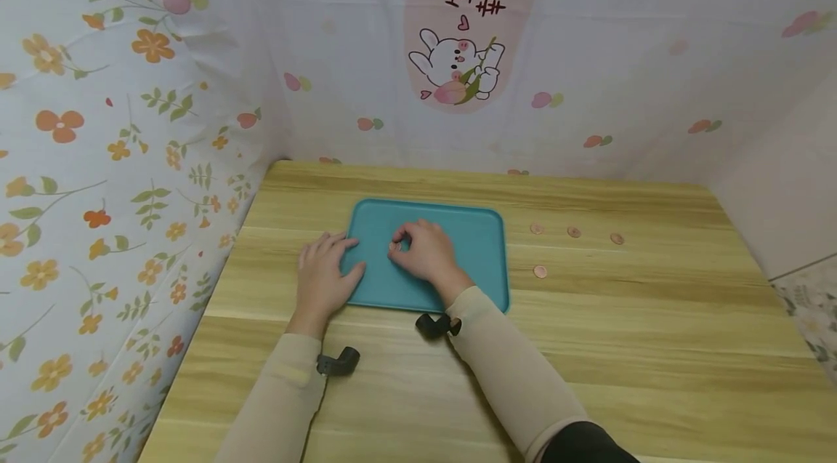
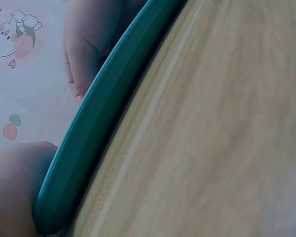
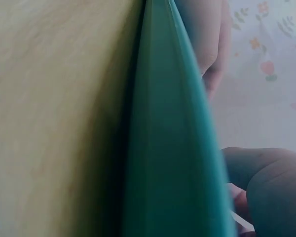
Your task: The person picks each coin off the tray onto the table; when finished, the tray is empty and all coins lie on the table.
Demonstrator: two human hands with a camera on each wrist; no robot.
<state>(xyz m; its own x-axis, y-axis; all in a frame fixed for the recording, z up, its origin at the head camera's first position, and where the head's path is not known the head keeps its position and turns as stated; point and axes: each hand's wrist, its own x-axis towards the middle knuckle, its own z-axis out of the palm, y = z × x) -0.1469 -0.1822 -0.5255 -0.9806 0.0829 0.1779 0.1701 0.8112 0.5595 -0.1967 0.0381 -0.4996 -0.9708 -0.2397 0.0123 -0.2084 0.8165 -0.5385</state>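
A shallow teal tray point(image 1: 474, 248) lies on the wooden table in the head view. Over its middle, my right hand point(image 1: 428, 252) pinches a small copper-coloured coin point(image 1: 395, 246) between thumb and forefinger. My left hand point(image 1: 323, 278) rests at the tray's left rim, fingers spread and thumb over the edge. Both wrist views are mostly filled by the tray's outer side wall point(image 2: 89, 133), which hides the coin. Part of the right hand point(image 3: 276, 192) shows beyond the rim in the right wrist view.
Right of the tray, several similar coins lie apart on the table: three in a back row, including a middle coin point(image 1: 573, 232), and a nearer coin point(image 1: 539, 271). A patterned white cloth point(image 1: 327, 85) hangs behind and to the left of the table point(image 1: 654, 347).
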